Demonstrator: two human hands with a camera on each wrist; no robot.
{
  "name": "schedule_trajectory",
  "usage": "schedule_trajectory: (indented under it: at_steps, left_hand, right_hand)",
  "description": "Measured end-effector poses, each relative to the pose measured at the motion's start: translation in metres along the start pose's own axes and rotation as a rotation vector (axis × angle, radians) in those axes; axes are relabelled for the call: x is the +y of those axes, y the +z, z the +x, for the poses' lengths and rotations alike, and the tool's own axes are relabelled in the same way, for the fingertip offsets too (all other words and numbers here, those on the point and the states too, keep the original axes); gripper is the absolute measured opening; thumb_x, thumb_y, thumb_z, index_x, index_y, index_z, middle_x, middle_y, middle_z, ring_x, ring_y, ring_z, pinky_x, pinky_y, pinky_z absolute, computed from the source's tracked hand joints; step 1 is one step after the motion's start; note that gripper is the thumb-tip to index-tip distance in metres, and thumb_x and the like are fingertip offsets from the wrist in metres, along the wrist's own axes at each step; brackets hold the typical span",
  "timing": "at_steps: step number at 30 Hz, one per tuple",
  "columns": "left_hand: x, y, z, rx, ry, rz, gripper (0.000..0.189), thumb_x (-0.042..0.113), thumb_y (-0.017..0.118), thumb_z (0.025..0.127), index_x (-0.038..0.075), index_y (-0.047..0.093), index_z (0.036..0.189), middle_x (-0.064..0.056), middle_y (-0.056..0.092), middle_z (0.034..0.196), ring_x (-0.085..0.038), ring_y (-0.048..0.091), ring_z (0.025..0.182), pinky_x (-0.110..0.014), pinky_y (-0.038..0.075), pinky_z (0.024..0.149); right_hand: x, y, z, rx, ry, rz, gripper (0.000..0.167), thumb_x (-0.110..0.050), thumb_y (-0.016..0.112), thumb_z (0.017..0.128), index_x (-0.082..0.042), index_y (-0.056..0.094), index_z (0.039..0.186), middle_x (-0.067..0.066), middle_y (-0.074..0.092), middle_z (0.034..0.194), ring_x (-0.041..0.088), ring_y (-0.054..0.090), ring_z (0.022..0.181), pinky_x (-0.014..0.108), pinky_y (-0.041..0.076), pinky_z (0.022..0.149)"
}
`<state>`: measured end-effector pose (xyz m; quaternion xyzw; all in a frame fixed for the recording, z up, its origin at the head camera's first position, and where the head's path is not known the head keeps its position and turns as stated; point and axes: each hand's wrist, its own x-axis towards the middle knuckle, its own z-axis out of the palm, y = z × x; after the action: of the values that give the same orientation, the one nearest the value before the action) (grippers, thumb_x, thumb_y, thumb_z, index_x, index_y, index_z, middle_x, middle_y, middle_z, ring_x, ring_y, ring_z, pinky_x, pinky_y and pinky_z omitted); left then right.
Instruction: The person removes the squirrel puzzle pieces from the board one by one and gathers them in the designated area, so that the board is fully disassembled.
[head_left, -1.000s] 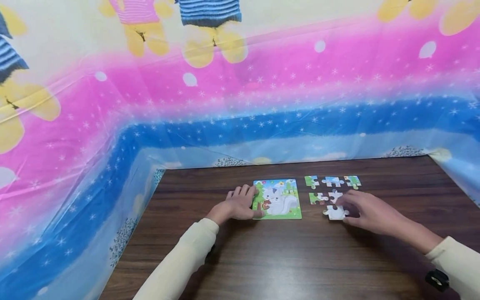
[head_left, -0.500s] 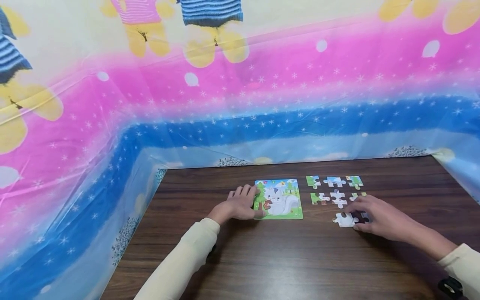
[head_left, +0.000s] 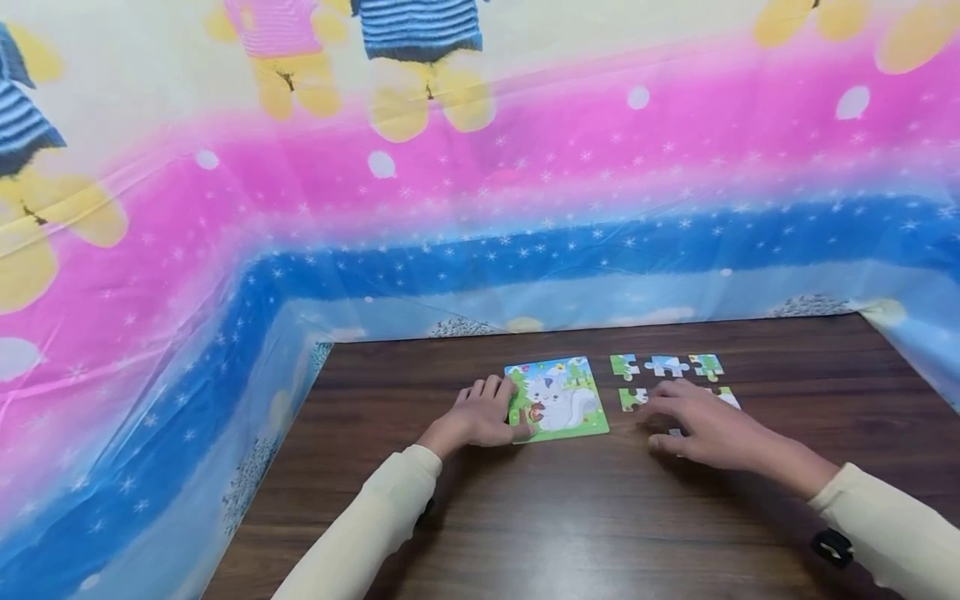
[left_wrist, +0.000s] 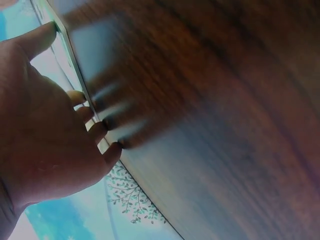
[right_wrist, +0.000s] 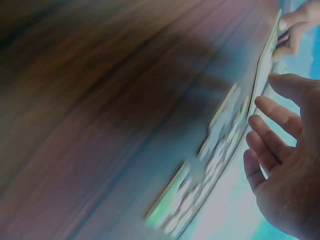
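Note:
A square puzzle picture (head_left: 557, 400) of a white squirrel lies flat on the table. My left hand (head_left: 483, 414) rests at its left side, with the thumb over the near-left corner and the fingers along the left edge. Over the jigsaw pieces is my right hand (head_left: 701, 425), its fingers loosely bent and nothing between them in the right wrist view. Past that hand lie a green corner piece (head_left: 623, 365), a blue piece (head_left: 666, 365) and another corner piece (head_left: 706, 365). A green piece (head_left: 632, 399) shows left of its fingertips. Other pieces are partly hidden beneath the hand.
The dark wooden table (head_left: 480, 517) meets a patterned cloth (head_left: 480, 217) hung along its back and left sides. Bare wood lies in front of the hands. A dark band (head_left: 832, 547) sits at the right sleeve.
My right hand has let go of the white piece at the near row and moved left over the pieces. The squirrel picture has turned slightly counterclockwise under my left hand.

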<state>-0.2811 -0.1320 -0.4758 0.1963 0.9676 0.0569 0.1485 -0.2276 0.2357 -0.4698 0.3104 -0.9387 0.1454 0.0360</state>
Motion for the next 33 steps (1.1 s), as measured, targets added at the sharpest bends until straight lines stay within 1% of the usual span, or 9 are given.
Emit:
schedule_trajectory:
  at_steps: [3,5,8,14,17,22,24,30,33]
  left_hand:
    - [0.006,-0.003,-0.001,0.008,-0.001,0.007,0.081,0.067,0.054,0.099,0.017,0.035,0.16,-0.011,0.039,0.153,-0.03,0.041,0.135,-0.058,0.035,0.12]
    - [0.004,-0.002,-0.005,0.021,0.001,0.0,0.08,0.066,0.055,0.099,0.016,0.036,0.159,-0.012,0.04,0.152,-0.031,0.041,0.135,-0.058,0.036,0.119]
    - [0.002,-0.002,-0.007,0.034,0.009,-0.014,0.08,0.065,0.055,0.1,0.015,0.036,0.16,-0.013,0.04,0.153,-0.033,0.041,0.138,-0.059,0.035,0.12]
    - [-0.003,0.003,-0.001,0.028,0.001,-0.021,0.084,0.069,0.052,0.098,0.019,0.034,0.163,-0.011,0.038,0.157,-0.032,0.039,0.143,-0.062,0.031,0.121]
    - [-0.003,0.005,0.003,0.021,-0.006,-0.016,0.086,0.071,0.053,0.097,0.02,0.033,0.163,-0.01,0.037,0.158,-0.031,0.039,0.143,-0.063,0.031,0.121]
    - [-0.001,0.005,0.005,0.016,-0.011,-0.003,0.081,0.071,0.053,0.097,0.022,0.036,0.16,-0.008,0.038,0.156,-0.029,0.04,0.139,-0.062,0.033,0.119]
    - [0.0,0.005,0.005,0.021,-0.011,0.0,0.079,0.071,0.053,0.097,0.022,0.037,0.156,-0.008,0.04,0.152,-0.028,0.041,0.137,-0.061,0.034,0.118]
    - [0.0,0.005,0.004,0.026,-0.011,0.024,0.069,0.073,0.052,0.097,0.021,0.042,0.141,-0.006,0.043,0.139,-0.026,0.042,0.129,-0.06,0.037,0.114]
    - [-0.005,0.003,0.003,0.008,-0.002,0.016,0.07,0.073,0.053,0.097,0.022,0.041,0.143,-0.006,0.041,0.143,-0.027,0.042,0.129,-0.06,0.036,0.115]
  right_hand:
    - [-0.009,0.005,0.012,-0.003,-0.033,0.008,0.027,-0.034,0.08,0.095,-0.029,0.077,0.122,-0.008,0.066,0.119,0.014,0.061,0.111,0.045,0.054,0.092]
    - [-0.019,0.009,0.026,-0.012,-0.058,0.013,0.027,-0.034,0.08,0.095,-0.027,0.077,0.122,-0.008,0.067,0.12,0.015,0.061,0.113,0.047,0.054,0.095]
    - [-0.036,0.015,0.047,-0.026,-0.064,0.04,0.03,-0.034,0.08,0.095,-0.023,0.076,0.123,-0.005,0.068,0.122,0.016,0.062,0.115,0.047,0.054,0.098]
    - [-0.076,0.033,0.081,-0.102,-0.043,0.229,0.042,-0.03,0.076,0.098,-0.012,0.069,0.135,0.005,0.067,0.126,0.022,0.066,0.112,0.044,0.058,0.095]
    - [-0.091,0.042,0.093,-0.089,-0.023,0.246,0.045,-0.027,0.075,0.099,-0.01,0.064,0.139,0.008,0.066,0.125,0.022,0.067,0.106,0.044,0.058,0.089]
    - [-0.106,0.05,0.104,-0.041,0.052,0.174,0.054,-0.027,0.08,0.094,-0.01,0.063,0.142,0.007,0.069,0.123,0.022,0.068,0.107,0.045,0.058,0.09]
    - [-0.108,0.05,0.106,-0.037,0.062,0.157,0.053,-0.026,0.083,0.092,-0.011,0.065,0.139,0.006,0.07,0.121,0.022,0.068,0.108,0.045,0.059,0.09]
    - [-0.108,0.051,0.105,-0.009,0.005,0.136,0.042,-0.027,0.087,0.09,-0.016,0.072,0.128,0.002,0.07,0.117,0.018,0.067,0.105,0.042,0.059,0.089]
    - [-0.108,0.052,0.106,0.006,-0.011,0.138,0.043,-0.029,0.087,0.089,-0.017,0.072,0.128,0.001,0.071,0.118,0.019,0.068,0.106,0.043,0.059,0.09]
